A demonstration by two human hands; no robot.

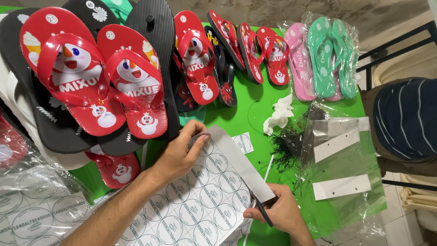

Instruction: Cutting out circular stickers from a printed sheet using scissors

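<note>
Sticker sheet (200, 205), printed with rows of round labels, is lying on the green table (236, 114) between the person's two hands. The left hand (180, 155) is gripping the sheet's upper edge, thumb and fingers pressed together on the paper where a grey strip of the sheet (239, 164) is curling up and folding back. The right hand (277, 212) is sitting at the sheet's lower right edge, fingers closed around a pair of scissors (263, 213) whose dark tip is poking out below the hand; the blades are meeting the paper at the foot of the grey strip, though how far they are parted cannot be told. Just beyond the left hand, red flip-flops with snowman prints (109, 86) are lying on black soles. More red pairs, a pink pair (298, 59) and a green pair (330, 54) are lining the far edge. White tissue (278, 114), a tangle of black ties (287, 146) and clear plastic bags (341, 159) are resting to the right, well apart from the sheet.
</note>
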